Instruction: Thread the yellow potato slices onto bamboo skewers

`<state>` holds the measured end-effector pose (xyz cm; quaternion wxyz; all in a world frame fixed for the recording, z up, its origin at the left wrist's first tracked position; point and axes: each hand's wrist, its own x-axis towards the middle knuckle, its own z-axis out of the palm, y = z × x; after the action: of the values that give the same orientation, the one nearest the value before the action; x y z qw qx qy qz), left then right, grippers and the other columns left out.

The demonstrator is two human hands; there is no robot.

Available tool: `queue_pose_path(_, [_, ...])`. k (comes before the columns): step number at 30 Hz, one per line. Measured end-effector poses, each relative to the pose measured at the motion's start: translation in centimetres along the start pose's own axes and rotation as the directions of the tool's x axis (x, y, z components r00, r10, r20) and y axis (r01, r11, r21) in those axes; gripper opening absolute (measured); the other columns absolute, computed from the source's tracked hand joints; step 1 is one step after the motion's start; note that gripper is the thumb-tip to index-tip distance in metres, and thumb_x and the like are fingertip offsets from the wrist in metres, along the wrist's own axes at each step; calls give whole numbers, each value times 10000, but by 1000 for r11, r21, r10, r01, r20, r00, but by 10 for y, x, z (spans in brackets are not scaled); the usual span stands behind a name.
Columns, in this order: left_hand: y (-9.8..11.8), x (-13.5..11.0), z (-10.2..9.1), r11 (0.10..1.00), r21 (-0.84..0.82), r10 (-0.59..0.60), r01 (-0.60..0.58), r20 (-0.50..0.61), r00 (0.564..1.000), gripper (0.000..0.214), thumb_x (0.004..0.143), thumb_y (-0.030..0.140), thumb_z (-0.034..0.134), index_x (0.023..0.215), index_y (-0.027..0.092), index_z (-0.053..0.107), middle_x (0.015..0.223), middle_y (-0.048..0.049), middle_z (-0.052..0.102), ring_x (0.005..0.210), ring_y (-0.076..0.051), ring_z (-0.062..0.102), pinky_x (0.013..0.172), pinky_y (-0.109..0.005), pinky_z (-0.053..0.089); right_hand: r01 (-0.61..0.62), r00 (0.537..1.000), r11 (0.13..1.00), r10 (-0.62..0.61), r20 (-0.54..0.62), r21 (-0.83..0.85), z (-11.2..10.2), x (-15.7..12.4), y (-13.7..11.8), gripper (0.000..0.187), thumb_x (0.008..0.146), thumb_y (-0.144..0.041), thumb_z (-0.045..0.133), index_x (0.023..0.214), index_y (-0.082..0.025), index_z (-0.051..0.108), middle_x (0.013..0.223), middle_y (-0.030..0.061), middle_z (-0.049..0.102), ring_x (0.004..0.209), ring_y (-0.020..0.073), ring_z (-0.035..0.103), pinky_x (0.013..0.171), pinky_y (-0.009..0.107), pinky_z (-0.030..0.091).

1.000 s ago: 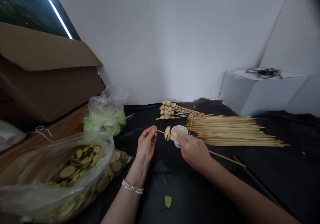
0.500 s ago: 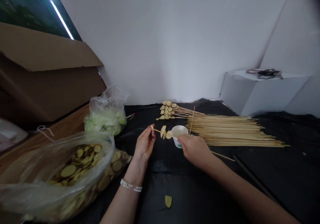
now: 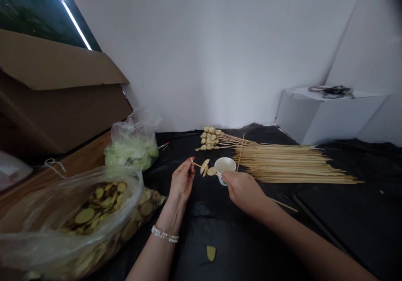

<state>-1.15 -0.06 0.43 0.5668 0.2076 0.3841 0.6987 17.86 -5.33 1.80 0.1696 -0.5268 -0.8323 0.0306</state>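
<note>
Left hand [image 3: 182, 178]: grip pinching a slice [image 3: 191, 160] at skewer [image 3: 284, 204] tip. Right hand [image 3: 246, 189]: grip clasping skewer, threaded slices [image 3: 204, 166] between.

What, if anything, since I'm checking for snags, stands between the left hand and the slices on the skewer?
Nothing visible blocks the way: only bare skewer shows between the left hand and the slices.

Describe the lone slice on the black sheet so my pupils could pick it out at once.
Find the wide black sheet, then its stretch nearest the camera. There, lower in the picture than the left hand and the right hand, lies one yellowish slice. Unlike the slices heaped in the plastic bag, it lies by itself, one end straight, the other rounded.
</note>
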Motion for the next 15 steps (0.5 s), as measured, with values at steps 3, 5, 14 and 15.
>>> queue_pose_path(3, [1,-1,1,1000,-5,-18,18,-4,1000,125,804,36,591,774,55,710,680,-66,656,517,-39,552,484,-110,488,14,999,1000,-15,-30,-26,1,1,-1,264,948,-196,337,881,-181,592,861,51,658,786,156,594,630,263,319])
queue_pose_path(5, [2,-2,2,999,-18,-35,35,0,999,139,816,36,576,775,53,708,670,-63,648,521,-41,555,487,-110,490,21,998,999,-23,-53,-43,2,1,-2,259,943,-180,340,891,-175,594,880,61,654,797,159,591,632,263,321])
queue_pose_path(14, [1,-2,1,998,-26,-59,60,34,998,150,830,45,561,797,37,707,638,-56,621,520,-42,552,498,-109,492,-30,1000,997,30,2,70,4,1,-1,273,952,-226,341,875,-175,598,819,53,661,773,150,602,655,247,328])
queue_pose_path(15, [0,-2,0,998,-23,-58,59,36,998,147,829,46,564,800,38,707,644,-57,624,526,-42,556,503,-107,494,-28,1000,998,28,-14,57,4,1,-1,268,950,-219,342,884,-174,598,835,57,660,784,154,599,657,249,328])
